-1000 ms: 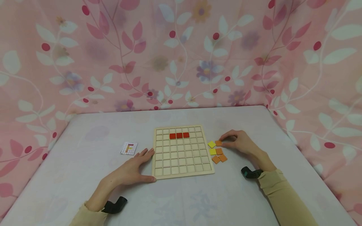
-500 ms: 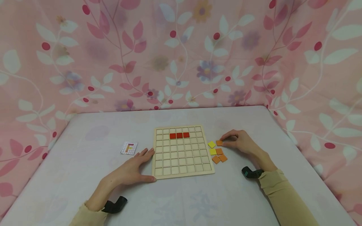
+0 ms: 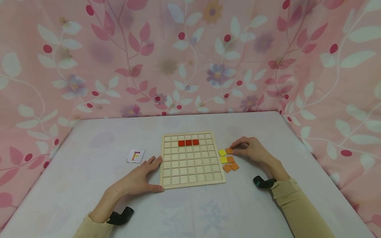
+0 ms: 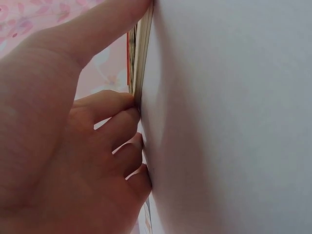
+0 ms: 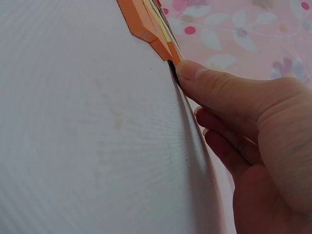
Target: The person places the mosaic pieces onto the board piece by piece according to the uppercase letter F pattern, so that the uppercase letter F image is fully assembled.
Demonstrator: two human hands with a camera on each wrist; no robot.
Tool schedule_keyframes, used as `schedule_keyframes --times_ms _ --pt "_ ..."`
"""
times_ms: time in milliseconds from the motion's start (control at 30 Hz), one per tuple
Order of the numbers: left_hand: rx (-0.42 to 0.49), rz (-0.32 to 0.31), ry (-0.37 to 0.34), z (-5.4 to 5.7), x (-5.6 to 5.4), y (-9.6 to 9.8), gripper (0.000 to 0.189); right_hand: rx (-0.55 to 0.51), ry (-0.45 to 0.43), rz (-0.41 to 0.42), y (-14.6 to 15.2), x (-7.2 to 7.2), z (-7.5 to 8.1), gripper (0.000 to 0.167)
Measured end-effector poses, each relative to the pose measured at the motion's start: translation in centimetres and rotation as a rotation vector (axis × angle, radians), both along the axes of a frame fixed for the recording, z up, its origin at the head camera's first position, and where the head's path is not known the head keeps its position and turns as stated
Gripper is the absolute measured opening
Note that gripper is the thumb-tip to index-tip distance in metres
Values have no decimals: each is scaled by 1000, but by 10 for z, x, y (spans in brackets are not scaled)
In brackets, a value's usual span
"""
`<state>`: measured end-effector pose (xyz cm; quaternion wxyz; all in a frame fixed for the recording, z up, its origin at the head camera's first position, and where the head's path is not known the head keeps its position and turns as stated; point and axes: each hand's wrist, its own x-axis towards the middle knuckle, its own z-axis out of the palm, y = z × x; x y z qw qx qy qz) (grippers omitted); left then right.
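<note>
A: Where's the orange tile [image 3: 229, 151] being handled?
B: Just past the board's [image 3: 184, 163] right edge, beside a yellow tile [image 3: 222, 152]. The right hand [image 3: 253, 150] pinches its edge between thumb and forefinger.

A: What might go wrong?
B: With so small a hold on a thin tile, it could slip. A low drag could knock that yellow neighbour askew.

A: And the left hand [image 3: 138, 178]?
B: Spread wide, gripping nothing, touching the board's left side and near corner. A shove there could jog the red tiles [image 3: 188, 142].

A: Count everything?
B: Four orange tiles, the pinched one included; two yellow; three red, in a row on the board. One board, and one gridded card [image 3: 135, 156] to its left.
</note>
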<state>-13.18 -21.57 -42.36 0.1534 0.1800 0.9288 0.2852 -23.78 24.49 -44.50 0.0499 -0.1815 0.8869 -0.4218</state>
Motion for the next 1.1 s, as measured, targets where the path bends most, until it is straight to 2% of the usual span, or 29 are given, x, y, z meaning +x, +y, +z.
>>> schedule_keyframes --times_ms 167,400,733,867,1100 --pt "4 -1 -1 1 0 0 107 0 -12 -2 0 0 1 22" --pt "-2 -4 4 -1 -1 0 108 42 45 -19 -10 4 12 25" --pt "-9 2 0 -1 -2 0 108 -14 101 40 -54 0 33 21" --pt "-12 2 2 1 -1 0 108 -49 124 68 -73 -2 38 20" --pt "-8 7 -3 1 -1 0 108 -80 105 79 -104 -5 39 18"
